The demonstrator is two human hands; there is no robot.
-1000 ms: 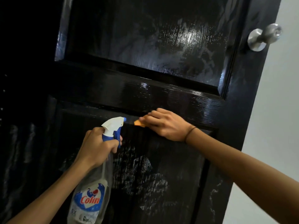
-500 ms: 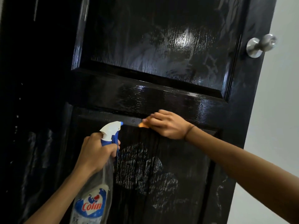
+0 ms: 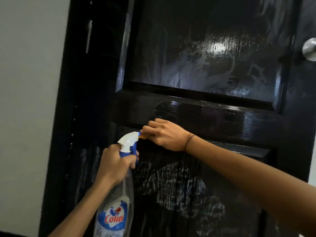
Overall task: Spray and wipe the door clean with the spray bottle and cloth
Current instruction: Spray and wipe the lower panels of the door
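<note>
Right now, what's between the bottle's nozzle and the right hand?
Only a small orange bit of cloth, peeking from under the right hand beside the nozzle, in the head view.

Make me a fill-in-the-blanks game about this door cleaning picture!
1. The left hand grips a clear plastic spray bottle with a white and ____ trigger head.
2. The right hand presses a small ____ cloth against the glossy black wooden door.
3. The round silver doorknob is at the picture's ____ edge.

Missing words: blue; orange; right
</note>
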